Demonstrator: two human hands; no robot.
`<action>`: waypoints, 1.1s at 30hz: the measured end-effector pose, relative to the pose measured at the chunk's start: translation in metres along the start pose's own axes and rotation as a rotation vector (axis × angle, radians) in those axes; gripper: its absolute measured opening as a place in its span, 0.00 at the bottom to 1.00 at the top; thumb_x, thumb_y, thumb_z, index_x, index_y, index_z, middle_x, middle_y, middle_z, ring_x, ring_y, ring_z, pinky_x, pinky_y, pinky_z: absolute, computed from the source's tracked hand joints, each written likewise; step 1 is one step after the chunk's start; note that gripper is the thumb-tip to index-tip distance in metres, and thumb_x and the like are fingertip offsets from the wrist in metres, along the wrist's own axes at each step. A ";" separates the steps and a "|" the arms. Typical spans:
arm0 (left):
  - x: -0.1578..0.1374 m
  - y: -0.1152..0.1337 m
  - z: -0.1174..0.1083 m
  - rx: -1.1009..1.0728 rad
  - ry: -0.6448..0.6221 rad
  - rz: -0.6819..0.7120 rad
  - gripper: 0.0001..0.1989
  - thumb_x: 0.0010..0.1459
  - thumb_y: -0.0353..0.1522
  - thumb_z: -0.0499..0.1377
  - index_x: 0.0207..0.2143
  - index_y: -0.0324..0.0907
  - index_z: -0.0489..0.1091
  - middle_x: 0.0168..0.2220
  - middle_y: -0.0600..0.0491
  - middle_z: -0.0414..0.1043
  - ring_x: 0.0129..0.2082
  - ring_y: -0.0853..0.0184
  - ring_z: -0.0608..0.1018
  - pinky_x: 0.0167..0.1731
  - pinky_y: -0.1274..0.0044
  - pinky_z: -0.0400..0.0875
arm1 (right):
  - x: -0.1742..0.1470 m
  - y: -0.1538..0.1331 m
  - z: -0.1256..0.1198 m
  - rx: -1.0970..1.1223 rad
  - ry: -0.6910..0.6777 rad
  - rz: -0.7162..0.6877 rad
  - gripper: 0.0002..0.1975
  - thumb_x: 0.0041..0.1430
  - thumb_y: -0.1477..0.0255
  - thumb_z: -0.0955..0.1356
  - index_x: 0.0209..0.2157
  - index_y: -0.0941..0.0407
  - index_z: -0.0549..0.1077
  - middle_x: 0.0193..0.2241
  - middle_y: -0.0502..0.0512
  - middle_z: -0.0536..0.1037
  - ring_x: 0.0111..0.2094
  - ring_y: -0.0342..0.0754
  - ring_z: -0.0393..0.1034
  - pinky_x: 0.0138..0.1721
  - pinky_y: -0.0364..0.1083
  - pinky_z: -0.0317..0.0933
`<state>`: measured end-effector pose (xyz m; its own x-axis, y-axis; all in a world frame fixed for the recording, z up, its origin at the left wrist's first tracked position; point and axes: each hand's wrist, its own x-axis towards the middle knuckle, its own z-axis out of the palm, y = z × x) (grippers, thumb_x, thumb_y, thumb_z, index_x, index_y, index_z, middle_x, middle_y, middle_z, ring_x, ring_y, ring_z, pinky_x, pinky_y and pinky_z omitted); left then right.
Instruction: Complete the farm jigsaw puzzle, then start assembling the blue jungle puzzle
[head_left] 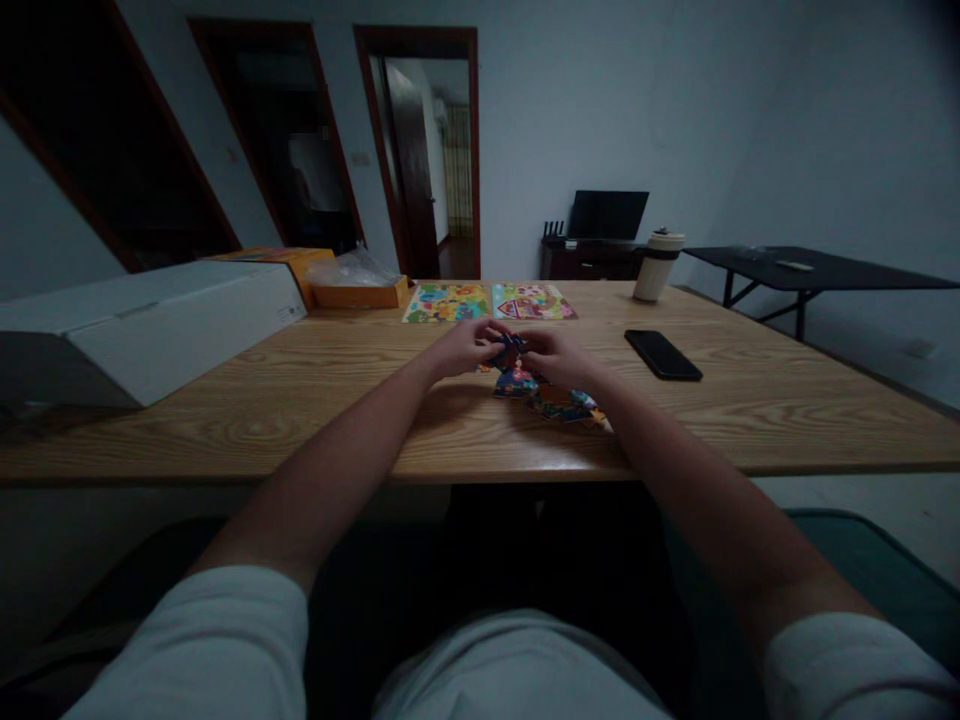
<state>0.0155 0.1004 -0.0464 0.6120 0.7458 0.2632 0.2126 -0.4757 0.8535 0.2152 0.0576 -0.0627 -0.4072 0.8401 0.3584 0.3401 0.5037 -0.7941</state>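
Note:
My left hand (467,347) and my right hand (553,356) meet over the middle of the table, fingers bent inward. Between their fingertips is a dark blue puzzle piece (508,350), gripped from both sides; its outline is partly hidden by the fingers. Just below lies a colourful cluster of puzzle pieces (516,382) on the wood. More loose puzzle pieces (564,405) spread beside my right wrist, partly covered by it. Beyond the hands, two bright picture sheets, a yellow-green one (448,302) and a pink one (532,301), lie flat side by side.
On the left stand a long white box (202,310) and an orange tray (360,296) holding clear plastic. To the right are a black phone (663,355) and a cream cup (658,266). A black table (832,268) stands beyond. A person (315,170) is in the left doorway.

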 end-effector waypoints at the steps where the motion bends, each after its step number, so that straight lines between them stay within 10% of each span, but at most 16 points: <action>1: 0.000 -0.001 -0.001 0.004 -0.010 0.009 0.12 0.57 0.25 0.60 0.45 0.38 0.69 0.33 0.50 0.77 0.24 0.73 0.76 0.21 0.83 0.66 | 0.000 0.000 0.000 0.016 0.008 0.015 0.18 0.54 0.75 0.65 0.48 0.56 0.75 0.38 0.55 0.80 0.32 0.46 0.71 0.30 0.44 0.64; 16: 0.010 -0.037 -0.066 0.184 0.342 -0.255 0.11 0.48 0.20 0.54 0.30 0.39 0.72 0.18 0.56 0.70 0.18 0.71 0.71 0.20 0.81 0.63 | 0.003 0.005 -0.040 -0.047 0.538 0.083 0.18 0.51 0.69 0.65 0.44 0.59 0.73 0.36 0.58 0.78 0.35 0.49 0.71 0.36 0.48 0.64; 27: 0.011 -0.062 -0.046 0.248 0.065 -0.233 0.14 0.58 0.28 0.57 0.47 0.38 0.72 0.37 0.46 0.78 0.32 0.66 0.78 0.32 0.76 0.71 | 0.005 0.014 -0.048 -0.057 0.570 0.045 0.17 0.54 0.67 0.64 0.43 0.59 0.74 0.39 0.60 0.79 0.38 0.50 0.73 0.41 0.50 0.65; 33: 0.006 -0.050 -0.042 0.559 -0.101 -0.271 0.24 0.60 0.39 0.57 0.56 0.37 0.68 0.46 0.43 0.76 0.40 0.61 0.78 0.37 0.74 0.69 | -0.001 0.019 -0.046 -0.448 0.297 0.246 0.21 0.61 0.64 0.63 0.50 0.60 0.74 0.51 0.64 0.75 0.50 0.54 0.70 0.51 0.50 0.62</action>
<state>-0.0233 0.1487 -0.0689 0.5435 0.8394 0.0032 0.7197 -0.4679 0.5130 0.2608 0.0755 -0.0556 -0.0382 0.9308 0.3634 0.7456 0.2687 -0.6098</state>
